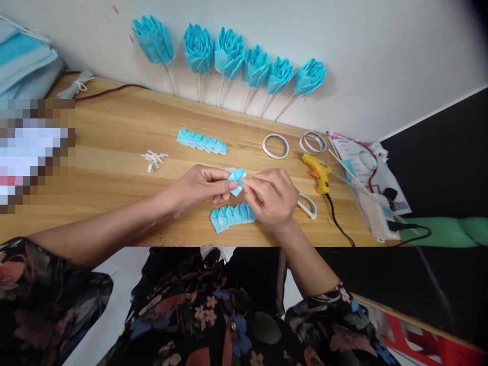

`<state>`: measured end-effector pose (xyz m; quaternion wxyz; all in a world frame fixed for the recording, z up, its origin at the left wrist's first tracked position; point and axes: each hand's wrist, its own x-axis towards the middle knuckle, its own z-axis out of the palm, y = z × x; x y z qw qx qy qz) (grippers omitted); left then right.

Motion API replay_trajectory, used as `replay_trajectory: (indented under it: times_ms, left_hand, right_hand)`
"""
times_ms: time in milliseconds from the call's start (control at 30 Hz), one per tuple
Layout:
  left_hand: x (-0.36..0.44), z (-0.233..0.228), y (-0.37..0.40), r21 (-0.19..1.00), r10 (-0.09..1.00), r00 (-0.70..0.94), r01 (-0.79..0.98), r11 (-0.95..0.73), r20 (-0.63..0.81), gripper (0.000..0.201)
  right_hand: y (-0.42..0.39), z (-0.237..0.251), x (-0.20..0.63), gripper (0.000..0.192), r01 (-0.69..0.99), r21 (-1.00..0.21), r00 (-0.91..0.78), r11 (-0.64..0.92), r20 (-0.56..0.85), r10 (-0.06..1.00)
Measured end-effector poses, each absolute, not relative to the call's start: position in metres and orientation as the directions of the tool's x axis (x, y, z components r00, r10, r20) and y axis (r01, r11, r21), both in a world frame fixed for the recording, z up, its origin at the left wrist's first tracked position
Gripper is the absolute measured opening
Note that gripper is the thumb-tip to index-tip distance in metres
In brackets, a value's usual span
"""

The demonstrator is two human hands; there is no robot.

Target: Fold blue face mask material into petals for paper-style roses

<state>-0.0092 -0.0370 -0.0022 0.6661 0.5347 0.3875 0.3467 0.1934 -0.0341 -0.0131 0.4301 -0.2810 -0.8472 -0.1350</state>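
Note:
Between my two hands, just above the table, is a small folded blue piece (237, 179), looking like soft paper or fabric. My left hand (200, 185) pinches its left side between thumb and fingers. My right hand (272, 195) has its thumb and fingertips closed on its right edge, near a small white patch. Below the hands lies a row of folded blue pieces (231, 217), its right end hidden by my right hand. Another such blue row (202, 142) lies farther back on the table.
Several blue flowers on sticks (198, 48) lean against the wall. Small white strips (153, 159) lie left. Tape rolls (275, 157), scissors handles (311, 207), a yellow glue gun (320, 173) with a black cord and a power strip (375, 216) are right. Blue masks (26, 56) are stacked far left.

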Motion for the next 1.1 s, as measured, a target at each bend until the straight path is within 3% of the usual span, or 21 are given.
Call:
replay_trajectory:
  times_ms: [133,233,400,500,633,867,1100]
  left_hand:
    - [-0.009,-0.005,-0.036,0.975,0.889,0.434,-0.087,0.205,-0.148,0.023]
    - [-0.009,-0.005,-0.035,0.971,0.902,0.396,-0.089,0.222,-0.17,0.025]
    - [-0.009,-0.003,-0.034,0.974,0.912,0.369,-0.067,0.218,-0.179,0.025]
    - [-0.01,-0.004,-0.032,0.982,0.917,0.366,-0.045,0.186,-0.157,0.026]
    - [-0.012,-0.007,-0.031,0.992,0.92,0.378,-0.025,0.125,-0.106,0.027]
    - [-0.013,-0.004,-0.03,0.999,0.932,0.362,0.045,0.021,-0.036,0.031]
    - [-0.015,-0.008,-0.028,0.999,0.947,0.318,0.015,0.037,-0.039,0.027]
  right_hand:
    - [-0.035,-0.01,0.195,0.02,0.547,-0.134,-0.476,0.827,0.763,0.438]
    - [-0.035,-0.003,0.198,0.022,0.487,-0.347,-0.432,0.801,0.702,0.567]
    - [-0.029,0.004,0.198,0.03,0.381,-0.775,-0.221,0.504,0.453,0.864]
    - [-0.021,0.003,0.194,0.033,0.274,-0.903,-0.282,0.33,0.253,0.925]
    - [-0.014,0.002,0.186,0.036,0.201,-0.953,-0.413,0.226,0.127,0.902]
    - [-0.007,0.006,0.179,0.038,0.241,-0.929,-0.46,0.282,0.146,0.876]
    - [0.007,0.003,0.181,0.035,0.16,-0.962,-0.478,0.22,0.12,0.87]
